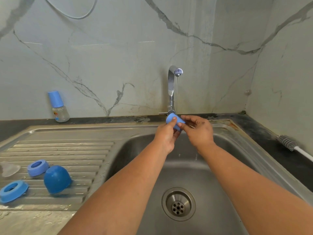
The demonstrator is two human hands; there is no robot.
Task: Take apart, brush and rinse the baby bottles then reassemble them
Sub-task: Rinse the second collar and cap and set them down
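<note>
Both hands hold a light blue bottle cap [176, 122] under a thin stream from the tap [172, 85], above the back of the sink basin [194, 167]. My left hand [166, 134] pinches the cap from the left; my right hand [199, 131] grips its right end. On the drainboard [67, 150] lie a dark blue dome cap [56, 178], two blue collar rings [38, 167] [13, 190] and a clear teat [9, 168]. An assembled small bottle with a blue cap [58, 107] stands by the wall.
A grey bottle brush with a white handle [291, 144] lies on the dark counter right of the sink. The drain strainer [178, 203] sits at the basin's front. Marble walls close in behind and to the right.
</note>
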